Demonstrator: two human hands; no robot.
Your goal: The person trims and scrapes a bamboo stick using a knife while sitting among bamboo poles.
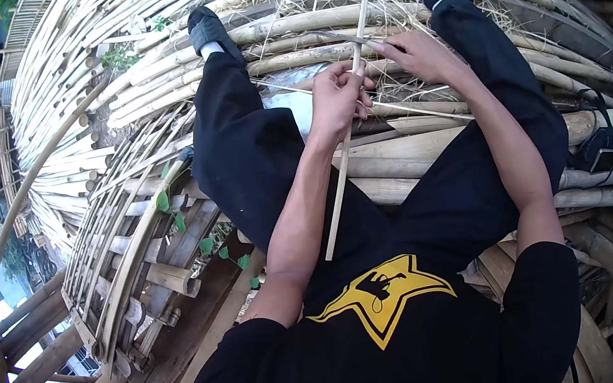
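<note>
A long pale bamboo strip (339, 202) runs from above my hands down to my lap, slightly tilted. My left hand (339, 97) is closed around it near its middle. Just above and to the right, my right hand (422, 56) grips a thin, dark, curved knife (339, 36), its handle mostly hidden in the fingers. The blade crosses the strip at the fingertips. Behind my hands, a thinner strip (420, 110) slants down to the right.
Bamboo poles (387, 150) lie under and between my legs, with dry straw (390, 3) near the feet. Left are stacked bamboo pieces (127, 252) and a curved pole (24, 188). A dark strapped object (600, 149) rests at the right.
</note>
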